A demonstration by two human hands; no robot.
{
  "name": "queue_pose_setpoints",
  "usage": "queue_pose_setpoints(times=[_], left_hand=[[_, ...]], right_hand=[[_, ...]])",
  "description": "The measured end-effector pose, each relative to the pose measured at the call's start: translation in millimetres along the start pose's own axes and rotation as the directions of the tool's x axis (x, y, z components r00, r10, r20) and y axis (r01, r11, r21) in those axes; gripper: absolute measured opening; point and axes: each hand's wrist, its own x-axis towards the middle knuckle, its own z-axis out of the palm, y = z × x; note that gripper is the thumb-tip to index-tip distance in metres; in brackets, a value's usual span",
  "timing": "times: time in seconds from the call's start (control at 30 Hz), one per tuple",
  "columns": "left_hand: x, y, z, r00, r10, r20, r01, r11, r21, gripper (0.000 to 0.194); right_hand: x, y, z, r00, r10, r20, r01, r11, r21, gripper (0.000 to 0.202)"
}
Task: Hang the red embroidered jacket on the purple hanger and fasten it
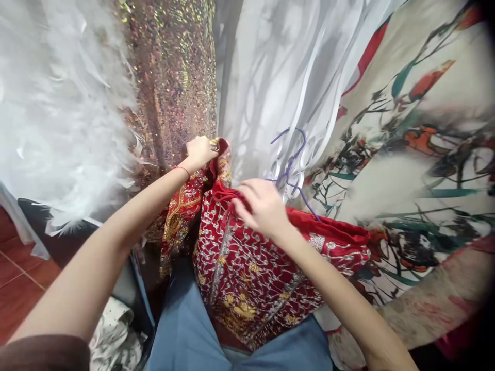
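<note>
A red skirt-like garment (251, 268) with silver and gold embroidery lies across my lap, a purple wire hanger (288, 167) partly inside its waistband, hook sticking up. My left hand (201, 152) is closed on the top of a second red and gold embroidered cloth (184, 206), lifted left of the skirt. My right hand (263, 206), slightly blurred, is at the skirt's waistband by a red drawstring, left of the hanger; its fingers are bent, and what they grip cannot be made out.
White feathers (65, 103), a sequined cloth (174, 77), a white sheer cloth (263, 77) and floral fabric (425, 154) hang ahead. Below left are a dark container (69, 237), crumpled white patterned cloth (116, 335) and red floor tiles (23, 273).
</note>
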Motion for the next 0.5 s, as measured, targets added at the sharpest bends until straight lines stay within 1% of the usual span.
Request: queue_pose_setpoints(times=[0.03, 0.07, 0.1, 0.13, 0.17, 0.2, 0.23, 0.27, 0.3, 0.33, 0.37, 0.4, 0.43, 0.5], left_hand=[[-7.5, 7.4, -8.3, 0.998, 0.057, -0.014, -0.057, 0.998, 0.014, 0.056], [-15.7, 13.5, -16.9, 0.994, 0.106, 0.010, -0.106, 0.994, 0.001, 0.057], [-24.2, 18.5, -25.3, 0.986, 0.160, 0.057, -0.158, 0.987, -0.027, 0.057], [-32.7, 22.5, -32.7, 0.968, 0.218, 0.122, -0.211, 0.975, -0.067, 0.057], [-41.0, 25.9, -38.9, 0.941, 0.276, 0.195, -0.257, 0.959, -0.115, 0.056], [-48.8, 29.1, -43.3, 0.905, 0.329, 0.269, -0.293, 0.941, -0.167, 0.055], [-56.3, 32.5, -46.1, 0.866, 0.375, 0.332, -0.316, 0.923, -0.219, 0.054], [-63.4, 36.4, -47.5, 0.831, 0.409, 0.376, -0.326, 0.907, -0.266, 0.053], [-69.9, 40.6, -47.7, 0.808, 0.431, 0.400, -0.327, 0.895, -0.305, 0.053], [-75.8, 45.2, -47.2, 0.797, 0.443, 0.410, -0.318, 0.886, -0.339, 0.051], [-80.9, 49.9, -46.4, 0.795, 0.446, 0.411, -0.301, 0.878, -0.371, 0.049], [-85.1, 54.4, -45.6, 0.796, 0.445, 0.411, -0.278, 0.871, -0.404, 0.047], [-88.3, 58.5, -44.8, 0.799, 0.439, 0.411, -0.251, 0.865, -0.435, 0.045], [-91.9, 65.1, -43.4, 0.813, 0.419, 0.404, -0.201, 0.854, -0.480, 0.043]], right_hand=[[-9.3, 13.4, -12.4, 0.992, 0.083, -0.098, -0.085, 0.996, -0.017, 0.026], [-19.4, 27.9, -26.7, 0.960, 0.209, -0.189, -0.218, 0.975, -0.031, 0.024], [-29.2, 42.8, -41.9, 0.898, 0.357, -0.256, -0.378, 0.925, -0.039, 0.025], [-37.9, 57.3, -56.7, 0.829, 0.506, -0.238, -0.526, 0.850, -0.022, 0.028], [-44.6, 70.5, -70.1, 0.757, 0.643, -0.114, -0.645, 0.764, 0.024, 0.030], [-49.0, 81.8, -80.9, 0.683, 0.717, 0.141, -0.730, 0.680, 0.074, 0.033], [-50.7, 90.6, -88.8, 0.583, 0.690, 0.428, -0.791, 0.603, 0.105, 0.038], [-50.1, 96.8, -93.4, 0.473, 0.581, 0.663, -0.833, 0.540, 0.120, 0.042], [-47.3, 100.6, -94.9, 0.376, 0.441, 0.815, -0.856, 0.502, 0.123, 0.046], [-42.9, 102.2, -93.8, 0.312, 0.328, 0.892, -0.864, 0.488, 0.123, 0.050], [-37.4, 102.3, -90.9, 0.284, 0.262, 0.922, -0.861, 0.493, 0.126, 0.054], [-31.5, 101.2, -86.7, 0.277, 0.215, 0.936, -0.849, 0.510, 0.135, 0.056], [-25.7, 99.4, -82.0, 0.279, 0.168, 0.945, -0.833, 0.533, 0.151, 0.057], [-16.2, 94.7, -72.8, 0.299, 0.064, 0.952, -0.800, 0.561, 0.214, 0.056]])
